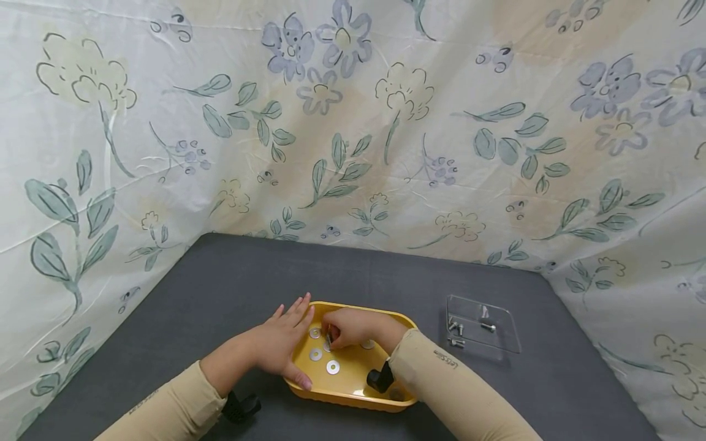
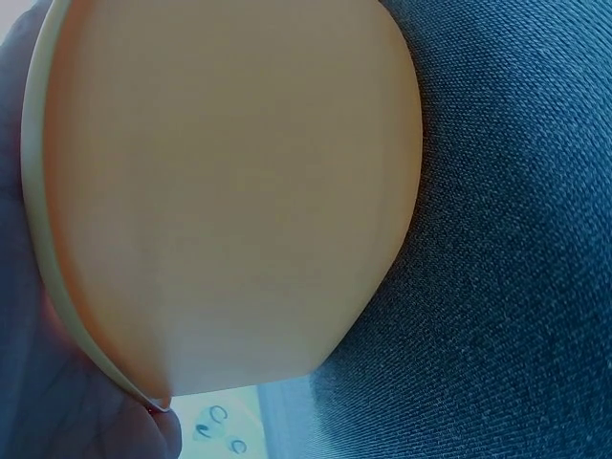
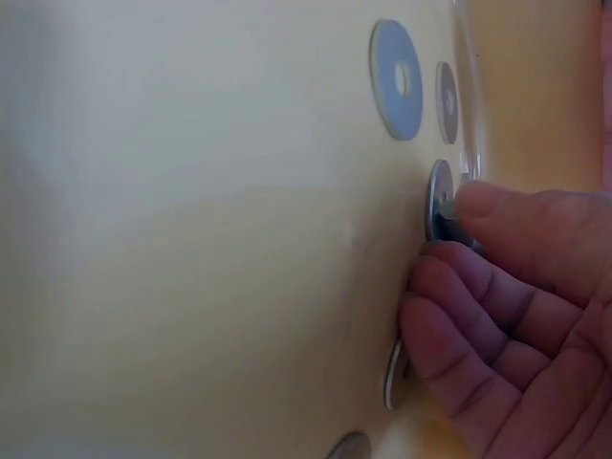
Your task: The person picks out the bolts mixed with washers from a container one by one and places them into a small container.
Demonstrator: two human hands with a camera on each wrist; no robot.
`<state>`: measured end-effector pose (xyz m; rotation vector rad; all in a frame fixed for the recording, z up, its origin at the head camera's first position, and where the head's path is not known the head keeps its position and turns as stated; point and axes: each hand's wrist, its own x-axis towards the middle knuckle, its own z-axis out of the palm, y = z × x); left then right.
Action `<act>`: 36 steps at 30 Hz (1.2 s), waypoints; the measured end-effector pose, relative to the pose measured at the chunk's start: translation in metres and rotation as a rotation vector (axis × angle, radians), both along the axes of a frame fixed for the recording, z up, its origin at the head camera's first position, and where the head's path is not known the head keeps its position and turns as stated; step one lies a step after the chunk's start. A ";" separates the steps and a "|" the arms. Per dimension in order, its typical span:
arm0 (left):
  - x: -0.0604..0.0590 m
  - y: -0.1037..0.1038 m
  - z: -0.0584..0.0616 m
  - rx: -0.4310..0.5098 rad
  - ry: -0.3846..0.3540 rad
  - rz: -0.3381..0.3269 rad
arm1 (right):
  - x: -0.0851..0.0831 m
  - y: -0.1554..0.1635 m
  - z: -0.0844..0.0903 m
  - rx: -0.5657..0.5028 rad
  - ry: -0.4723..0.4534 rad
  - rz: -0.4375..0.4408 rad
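My left hand (image 1: 278, 343) lies over the left end of a yellow tray (image 1: 353, 404), fingers spread along the far-left rim and thumb at the near side. The left wrist view shows the tray's outer wall (image 2: 239, 191), with part of that hand along the rim. Inside the tray, my right hand (image 1: 353, 327) pinches a small metal bolt (image 3: 448, 212), mostly hidden by thumb and fingers. The bolt's end is right at a flat round washer (image 3: 436, 186). More washers (image 1: 333, 367) lie on the tray floor around this hand.
To the right of the yellow tray, a clear plastic tray (image 1: 510, 334) holds several metal bolts (image 1: 488, 327). Both stand on a dark grey tabletop (image 1: 265, 269). Floral cloth (image 1: 353, 122) hangs behind and at both sides. Dark wrist devices (image 1: 380, 378) sit beneath the sleeves.
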<state>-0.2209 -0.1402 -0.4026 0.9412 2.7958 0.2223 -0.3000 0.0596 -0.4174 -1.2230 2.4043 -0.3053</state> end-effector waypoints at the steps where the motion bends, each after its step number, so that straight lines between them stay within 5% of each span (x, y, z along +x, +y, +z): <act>1: 0.000 0.000 0.000 -0.001 0.000 0.000 | 0.000 0.000 0.000 0.002 0.000 -0.002; 17: 0.000 -0.001 -0.001 0.012 0.003 -0.005 | 0.002 0.000 0.000 0.021 0.015 0.016; 26: 0.000 0.000 -0.001 0.010 -0.002 0.001 | -0.001 0.007 0.021 -0.031 -0.011 0.038; 36: -0.002 0.001 -0.002 -0.012 -0.003 0.019 | -0.008 0.031 0.041 -0.138 -0.107 -0.048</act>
